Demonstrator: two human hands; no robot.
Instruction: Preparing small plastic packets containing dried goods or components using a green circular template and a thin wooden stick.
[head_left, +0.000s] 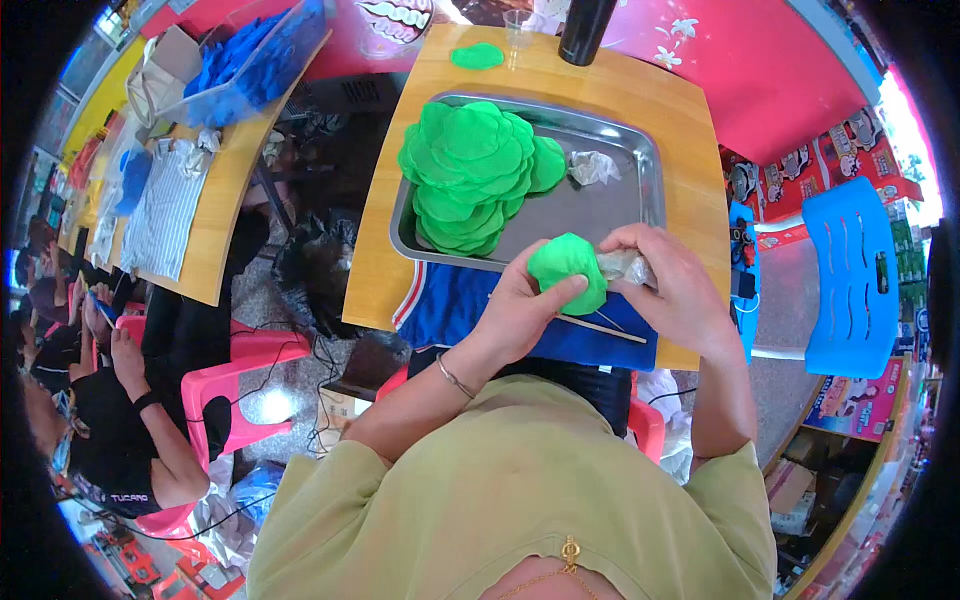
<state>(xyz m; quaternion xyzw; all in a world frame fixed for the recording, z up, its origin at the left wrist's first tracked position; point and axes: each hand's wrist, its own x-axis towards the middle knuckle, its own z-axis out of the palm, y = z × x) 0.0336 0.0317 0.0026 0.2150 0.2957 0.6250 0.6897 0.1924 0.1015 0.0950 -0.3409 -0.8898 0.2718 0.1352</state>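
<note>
My left hand (525, 304) grips a rounded bright green fabric piece (568, 271), its thumb pressed on the front. Close on its right, my right hand (664, 281) pinches crumpled translucent plastic (626, 266), which reaches the green piece's edge. Both hands are over the near rim of a metal tray (656, 180). A large pile of green fabric discs (476, 169) fills the tray's left side, and a crumpled whitish wad (594, 167) lies to its right. Below my hands, a thin wooden stick (604, 328) rests on a blue cloth (465, 300).
A green disc (477, 56), a clear plastic cup (517, 28) and a black bottle (583, 30) stand or lie at the table's far edge. At left, another table holds a clear bin (225, 94) of blue pieces; a person (124, 420) sits beside it. A blue chair (851, 277) is at right.
</note>
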